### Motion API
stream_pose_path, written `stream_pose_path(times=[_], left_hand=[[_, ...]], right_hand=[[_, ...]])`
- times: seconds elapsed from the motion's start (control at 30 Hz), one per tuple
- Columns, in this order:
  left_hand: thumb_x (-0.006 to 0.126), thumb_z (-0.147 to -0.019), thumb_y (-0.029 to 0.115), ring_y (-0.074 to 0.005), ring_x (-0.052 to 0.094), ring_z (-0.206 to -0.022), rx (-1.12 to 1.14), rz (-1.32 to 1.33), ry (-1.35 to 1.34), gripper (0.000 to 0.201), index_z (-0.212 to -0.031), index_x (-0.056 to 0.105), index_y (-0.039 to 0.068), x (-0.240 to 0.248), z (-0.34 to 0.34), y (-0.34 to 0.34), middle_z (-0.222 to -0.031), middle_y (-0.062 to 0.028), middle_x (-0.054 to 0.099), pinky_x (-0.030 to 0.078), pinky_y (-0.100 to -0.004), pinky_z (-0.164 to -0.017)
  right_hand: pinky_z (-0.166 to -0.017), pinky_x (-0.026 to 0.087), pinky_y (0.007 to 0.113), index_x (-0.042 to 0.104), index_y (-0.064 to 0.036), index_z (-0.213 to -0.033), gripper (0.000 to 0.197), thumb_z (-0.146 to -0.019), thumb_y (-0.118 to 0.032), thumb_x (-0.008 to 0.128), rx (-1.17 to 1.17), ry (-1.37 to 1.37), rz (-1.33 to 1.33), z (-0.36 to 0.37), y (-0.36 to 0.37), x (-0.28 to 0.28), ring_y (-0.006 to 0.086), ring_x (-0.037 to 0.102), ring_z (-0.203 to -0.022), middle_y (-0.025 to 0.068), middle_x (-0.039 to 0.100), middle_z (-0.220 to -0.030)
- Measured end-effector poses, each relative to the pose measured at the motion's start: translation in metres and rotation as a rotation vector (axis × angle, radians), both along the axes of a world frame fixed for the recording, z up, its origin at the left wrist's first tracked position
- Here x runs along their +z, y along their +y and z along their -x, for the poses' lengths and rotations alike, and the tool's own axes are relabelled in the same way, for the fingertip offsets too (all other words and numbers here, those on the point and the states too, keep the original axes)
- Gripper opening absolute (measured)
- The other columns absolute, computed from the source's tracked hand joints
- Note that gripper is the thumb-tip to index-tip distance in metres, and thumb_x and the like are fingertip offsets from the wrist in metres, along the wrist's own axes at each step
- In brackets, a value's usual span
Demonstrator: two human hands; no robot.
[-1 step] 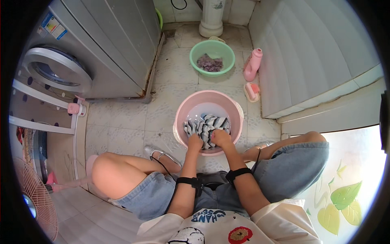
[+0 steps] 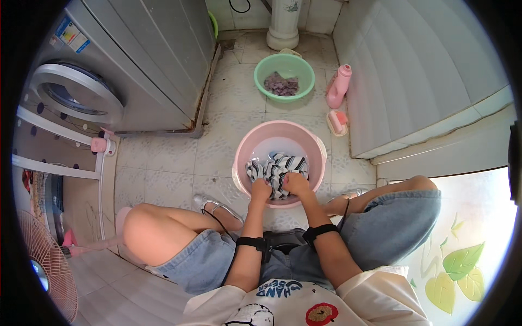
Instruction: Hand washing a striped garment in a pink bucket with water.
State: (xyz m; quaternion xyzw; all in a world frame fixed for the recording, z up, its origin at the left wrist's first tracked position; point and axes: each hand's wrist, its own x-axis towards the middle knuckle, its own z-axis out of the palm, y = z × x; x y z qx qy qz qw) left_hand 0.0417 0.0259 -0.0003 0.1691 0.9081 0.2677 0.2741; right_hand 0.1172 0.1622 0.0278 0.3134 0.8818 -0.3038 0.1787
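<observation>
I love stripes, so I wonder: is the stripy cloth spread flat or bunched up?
Bunched up: the striped cloth lies in uneven folds inside the pink basin.

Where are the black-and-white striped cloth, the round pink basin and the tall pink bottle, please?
Black-and-white striped cloth (image 2: 276, 174): head view, on its middle folds.
Round pink basin (image 2: 280, 129): head view, on its far inner wall.
Tall pink bottle (image 2: 338, 88): head view, mid-body.
</observation>
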Motion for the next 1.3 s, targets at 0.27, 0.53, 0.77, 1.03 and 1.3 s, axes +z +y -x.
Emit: stream_pose_path(times=[0.27,0.53,0.77,1.03,1.3], left_hand=[[0.053,-0.074,0.021,-0.0289,0.056,-0.067,0.514,-0.345,-0.184,0.022,-0.074,0.055,-0.001,0.015,0.019,0.005,-0.069,-0.0165,0.058,0.042,-0.0357,-0.063],[0.049,-0.080,0.015,-0.0094,0.045,-0.058,0.524,-0.587,-0.119,0.013,-0.077,0.053,0.003,0.019,0.030,0.015,-0.065,-0.0014,0.048,0.036,-0.0228,-0.051],[0.046,-0.080,0.010,-0.0059,0.041,-0.060,0.688,-1.048,-0.480,0.009,-0.079,0.053,0.004,0.075,0.041,0.016,-0.069,0.0036,0.046,0.032,-0.0195,-0.054],[0.049,-0.078,0.006,-0.0059,0.043,-0.062,0.546,-0.855,-0.332,0.006,-0.082,0.054,0.004,0.058,0.040,0.018,-0.071,0.0024,0.049,0.034,-0.0195,-0.054],[0.064,-0.072,0.024,-0.0183,0.055,-0.071,0.363,-0.434,-0.186,0.030,-0.088,0.058,0.000,-0.002,0.014,0.008,-0.078,-0.0096,0.059,0.043,-0.0270,-0.065]], right_hand=[[-0.057,0.042,0.036,0.048,0.0001,-0.074,0.018,-0.073,-0.016,0.056,-0.306,0.584,0.264,0.011,0.012,0.011,0.0278,0.052,-0.057,0.0154,0.052,-0.062],[-0.048,0.033,0.025,0.044,-0.0027,-0.075,0.010,-0.076,-0.007,0.052,-0.451,0.835,0.377,0.029,0.021,0.030,0.0087,0.039,-0.053,0.0042,0.043,-0.056],[-0.049,0.031,0.021,0.044,-0.0047,-0.073,0.008,-0.077,-0.004,0.050,-0.574,1.041,0.584,0.049,0.012,0.101,0.0055,0.037,-0.054,-0.0016,0.043,-0.058],[-0.050,0.037,0.023,0.046,-0.0021,-0.076,0.007,-0.076,-0.003,0.053,-0.605,1.038,0.362,0.044,0.028,0.073,0.0073,0.045,-0.057,0.0015,0.047,-0.061],[-0.066,0.046,0.034,0.052,-0.0034,-0.096,0.030,-0.068,-0.005,0.063,-0.233,0.659,0.013,0.013,0.017,0.016,0.0253,0.058,-0.070,0.0118,0.057,-0.075]])
